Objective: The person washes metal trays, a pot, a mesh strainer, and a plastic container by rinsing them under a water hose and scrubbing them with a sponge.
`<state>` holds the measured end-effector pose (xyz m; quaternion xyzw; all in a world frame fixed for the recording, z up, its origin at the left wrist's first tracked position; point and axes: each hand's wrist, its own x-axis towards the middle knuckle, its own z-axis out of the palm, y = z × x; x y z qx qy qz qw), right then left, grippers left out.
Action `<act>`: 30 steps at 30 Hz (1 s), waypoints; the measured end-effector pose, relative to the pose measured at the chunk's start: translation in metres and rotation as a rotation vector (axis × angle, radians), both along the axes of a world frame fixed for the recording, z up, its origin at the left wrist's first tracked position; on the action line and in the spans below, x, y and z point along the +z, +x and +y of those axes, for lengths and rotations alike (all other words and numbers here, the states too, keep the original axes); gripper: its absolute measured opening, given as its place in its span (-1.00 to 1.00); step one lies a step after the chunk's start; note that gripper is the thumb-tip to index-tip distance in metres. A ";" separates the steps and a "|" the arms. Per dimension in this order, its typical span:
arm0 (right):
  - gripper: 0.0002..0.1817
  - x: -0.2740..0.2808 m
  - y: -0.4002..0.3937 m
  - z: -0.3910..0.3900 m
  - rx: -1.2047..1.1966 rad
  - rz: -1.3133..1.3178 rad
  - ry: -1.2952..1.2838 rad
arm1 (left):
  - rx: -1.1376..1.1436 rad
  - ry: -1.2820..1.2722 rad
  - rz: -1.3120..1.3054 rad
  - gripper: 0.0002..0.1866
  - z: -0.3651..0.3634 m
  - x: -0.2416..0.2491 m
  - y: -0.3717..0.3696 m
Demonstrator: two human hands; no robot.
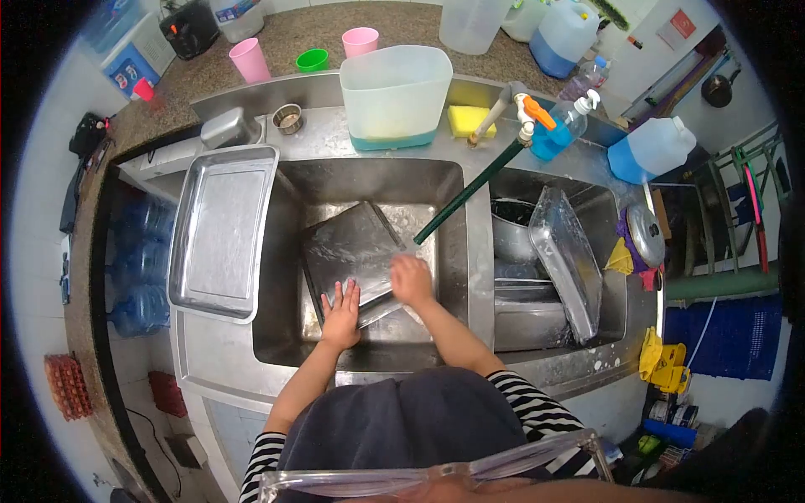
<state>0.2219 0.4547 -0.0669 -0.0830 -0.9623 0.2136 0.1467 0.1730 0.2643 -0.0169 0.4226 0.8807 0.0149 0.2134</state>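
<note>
A dark, wet metal tray point(356, 243) lies at an angle in the left sink basin point(281, 335). My left hand point(341, 314) rests with spread fingers on the tray's near edge and holds nothing. Close to the tray's right side, under the end of the green hose point(470, 193), is my right hand point(411, 279). Its fingers are curled and blurred, and whatever they may hold is hidden. Water wets the tray's surface near this hand.
A shallow silver tray point(220, 235) sits left of the basin. More metal pans point(566, 264) stand in the right basin. Behind are a plastic container point(396, 96), a yellow sponge point(471, 121), a blue pump bottle point(560, 134) and a blue-filled jug point(650, 151).
</note>
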 end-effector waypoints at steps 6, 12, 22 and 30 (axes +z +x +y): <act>-0.77 -0.035 -0.004 0.020 -0.606 0.063 -0.701 | -0.002 -0.030 0.045 0.02 0.004 -0.004 0.002; -0.76 -0.018 -0.046 0.040 -0.454 0.099 -1.405 | -0.008 -0.108 0.047 0.00 0.005 -0.013 0.008; -0.66 -0.005 -0.080 0.047 -0.565 0.104 -1.607 | -0.121 -0.098 -0.010 -0.02 0.003 0.015 0.008; -0.71 -0.041 -0.104 0.084 -0.725 -0.005 -1.209 | -0.135 -0.119 -0.038 -0.03 -0.024 0.032 0.002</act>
